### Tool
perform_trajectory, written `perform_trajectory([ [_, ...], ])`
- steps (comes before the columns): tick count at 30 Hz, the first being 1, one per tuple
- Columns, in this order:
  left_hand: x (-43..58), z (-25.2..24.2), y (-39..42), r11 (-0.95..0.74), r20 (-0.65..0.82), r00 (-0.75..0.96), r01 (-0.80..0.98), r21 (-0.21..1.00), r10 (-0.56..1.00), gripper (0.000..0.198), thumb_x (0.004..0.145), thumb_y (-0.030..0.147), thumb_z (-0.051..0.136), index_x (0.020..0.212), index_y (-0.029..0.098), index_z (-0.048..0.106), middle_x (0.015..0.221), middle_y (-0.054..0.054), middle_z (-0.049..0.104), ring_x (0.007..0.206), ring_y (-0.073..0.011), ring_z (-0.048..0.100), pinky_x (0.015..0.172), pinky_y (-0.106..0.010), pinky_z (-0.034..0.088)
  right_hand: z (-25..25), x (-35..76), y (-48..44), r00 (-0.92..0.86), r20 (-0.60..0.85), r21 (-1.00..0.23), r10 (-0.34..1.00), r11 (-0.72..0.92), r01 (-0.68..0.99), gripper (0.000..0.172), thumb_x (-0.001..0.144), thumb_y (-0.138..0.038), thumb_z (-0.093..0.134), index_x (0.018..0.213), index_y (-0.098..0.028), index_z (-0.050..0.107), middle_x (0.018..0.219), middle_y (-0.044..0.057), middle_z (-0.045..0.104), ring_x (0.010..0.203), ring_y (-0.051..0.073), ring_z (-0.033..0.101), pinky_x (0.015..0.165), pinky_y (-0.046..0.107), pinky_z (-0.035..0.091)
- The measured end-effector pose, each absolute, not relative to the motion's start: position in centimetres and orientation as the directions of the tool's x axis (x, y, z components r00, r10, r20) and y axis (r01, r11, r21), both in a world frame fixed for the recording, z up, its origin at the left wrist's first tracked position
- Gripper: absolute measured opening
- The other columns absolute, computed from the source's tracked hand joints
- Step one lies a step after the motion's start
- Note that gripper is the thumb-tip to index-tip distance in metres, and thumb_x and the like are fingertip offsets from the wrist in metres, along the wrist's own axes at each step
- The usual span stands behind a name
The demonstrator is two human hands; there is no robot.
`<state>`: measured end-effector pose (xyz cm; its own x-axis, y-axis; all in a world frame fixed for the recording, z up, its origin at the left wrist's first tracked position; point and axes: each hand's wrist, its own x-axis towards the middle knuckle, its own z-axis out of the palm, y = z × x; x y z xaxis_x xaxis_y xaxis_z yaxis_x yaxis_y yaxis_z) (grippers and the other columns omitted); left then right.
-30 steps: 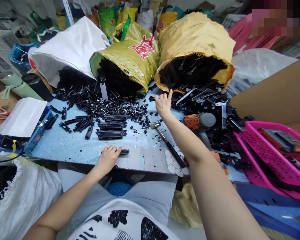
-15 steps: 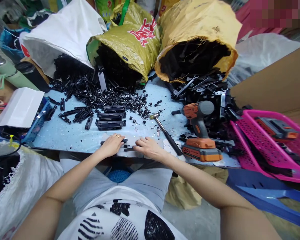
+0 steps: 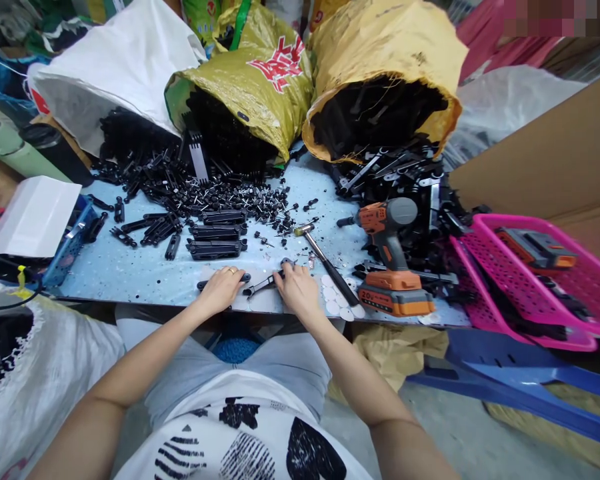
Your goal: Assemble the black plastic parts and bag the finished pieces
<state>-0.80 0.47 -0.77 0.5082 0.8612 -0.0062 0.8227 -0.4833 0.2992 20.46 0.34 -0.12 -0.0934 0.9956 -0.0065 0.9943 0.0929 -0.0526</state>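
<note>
My left hand (image 3: 221,288) is closed over a black plastic part (image 3: 247,277) at the table's front edge; its rounded end sticks out beyond my fingers. To the right, my right hand (image 3: 296,288) grips a black bar-shaped part (image 3: 260,287), which lies at a slant with its forked end toward my left hand. Just behind my hands, several long black parts (image 3: 217,249) are laid in a stack of rows. A hammer (image 3: 330,261) with a black handle lies right of my right hand, beside white round discs (image 3: 334,297).
An orange cordless drill (image 3: 395,253) stands on its battery at the right, before a heap of black parts. Pink baskets (image 3: 535,280) are further right. Small pins (image 3: 260,200) are piled at the back, below a white sack (image 3: 115,73), a green sack (image 3: 250,80) and a yellow sack (image 3: 380,47).
My right hand has turned, its fingers now pointing further up the table, and the bar-shaped part under it has swung to a slant. My left hand stays in nearly the same place.
</note>
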Motion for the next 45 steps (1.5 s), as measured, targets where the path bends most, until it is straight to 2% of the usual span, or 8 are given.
perform_trajectory([
  [6, -0.6, -0.9, 0.1, -0.48, 0.01, 0.495, 0.835, 0.269, 0.869, 0.023, 0.093, 0.022, 0.041, 0.109, 0.014, 0.055, 0.098, -0.011, 0.06, 0.095, -0.0239, 0.054, 0.083, -0.037, 0.044, -0.1, 19.5, 1.7, 0.144, -0.192, -0.125, 0.971, -0.17, 0.977, 0.083, 0.087, -0.059, 0.038, 0.145, -0.008, 0.009, 0.082, 0.014, 0.068, 0.075, 0.027, 0.065, 0.066, 0.033, 0.043],
  [10, -0.7, -0.8, 0.1, -0.482, 0.046, 0.49, 0.832, 0.275, 0.871, 0.024, 0.094, 0.023, 0.04, 0.111, 0.014, 0.054, 0.1, -0.011, 0.06, 0.096, -0.0232, 0.054, 0.084, -0.037, 0.045, 0.3, 18.6, 1.5, 0.171, -0.153, -0.141, 0.973, -0.193, 0.971, 0.086, 0.086, -0.037, 0.047, 0.146, -0.011, -0.009, 0.091, 0.011, 0.066, 0.077, 0.025, 0.063, 0.069, 0.033, 0.042],
  [14, -0.9, -0.9, 0.2, -0.507, 0.043, 0.519, 0.81, 0.293, 0.854, 0.025, 0.094, 0.023, 0.04, 0.113, 0.014, 0.053, 0.1, -0.011, 0.06, 0.096, -0.0233, 0.055, 0.085, -0.038, 0.044, 0.1, 19.8, 0.8, -0.004, 0.001, -0.115, 1.0, 0.004, 0.993, 0.053, 0.087, -0.027, 0.047, 0.136, -0.012, 0.033, 0.104, 0.014, 0.059, 0.098, 0.027, 0.055, 0.078, 0.033, 0.04],
  [17, -0.9, -1.0, 0.2, -0.514, 0.013, 0.534, 0.806, 0.292, 0.845, 0.024, 0.093, 0.024, 0.04, 0.111, 0.014, 0.054, 0.1, -0.011, 0.06, 0.096, -0.024, 0.054, 0.086, -0.039, 0.043, -0.1, 21.4, 0.2, -0.163, -0.087, -0.1, 0.983, 0.154, 0.983, 0.024, 0.089, -0.031, 0.047, 0.104, -0.013, 0.053, 0.099, 0.013, 0.06, 0.097, 0.025, 0.054, 0.075, 0.03, 0.038],
  [21, -1.0, -0.9, 0.5, -0.512, -0.021, 0.545, 0.799, 0.315, 0.838, 0.025, 0.092, 0.024, 0.042, 0.112, 0.014, 0.053, 0.103, -0.011, 0.059, 0.1, -0.0238, 0.053, 0.088, -0.037, 0.043, 0.7, 22.8, -0.2, -0.437, -0.225, -0.158, 0.871, 0.41, 0.898, 0.034, 0.094, -0.047, 0.037, 0.101, -0.016, 0.049, 0.083, 0.007, 0.061, 0.076, 0.02, 0.058, 0.062, 0.026, 0.034],
  [25, -0.9, -0.4, 0.8, -0.503, -0.072, 0.554, 0.797, 0.334, 0.829, 0.031, 0.091, 0.025, 0.041, 0.119, 0.015, 0.05, 0.108, -0.011, 0.058, 0.104, -0.0237, 0.052, 0.091, -0.038, 0.041, 1.0, 22.5, -0.2, -0.717, -0.198, -0.152, 0.669, 0.701, 0.696, 0.039, 0.096, -0.048, 0.028, 0.098, -0.016, 0.051, 0.092, 0.008, 0.06, 0.079, 0.017, 0.058, 0.064, 0.025, 0.032],
  [32, -0.6, 0.9, 0.3, -0.502, -0.062, 0.544, 0.807, 0.311, 0.837, 0.061, 0.073, 0.061, 0.06, 0.112, 0.016, 0.048, 0.103, -0.011, 0.058, 0.096, -0.0288, 0.056, 0.081, -0.04, 0.045, 0.9, 21.0, -0.4, -0.691, -0.154, -0.009, 0.706, 0.699, 0.715, 0.044, 0.097, -0.049, 0.022, 0.098, -0.018, 0.053, 0.091, 0.008, 0.06, 0.079, 0.017, 0.057, 0.061, 0.027, 0.028],
  [45, -2.1, -0.9, -0.4, -0.597, 0.285, 0.525, 0.713, 0.367, 0.802, 0.055, 0.077, 0.059, 0.057, 0.111, 0.016, 0.047, 0.103, -0.012, 0.062, 0.094, -0.027, 0.062, 0.079, -0.037, 0.049, 5.5, 19.6, 0.0, -0.728, -0.184, 0.068, 0.66, 0.747, 0.661, 0.039, 0.097, -0.045, 0.023, 0.1, -0.018, 0.052, 0.092, 0.008, 0.06, 0.077, 0.017, 0.057, 0.062, 0.027, 0.028],
])
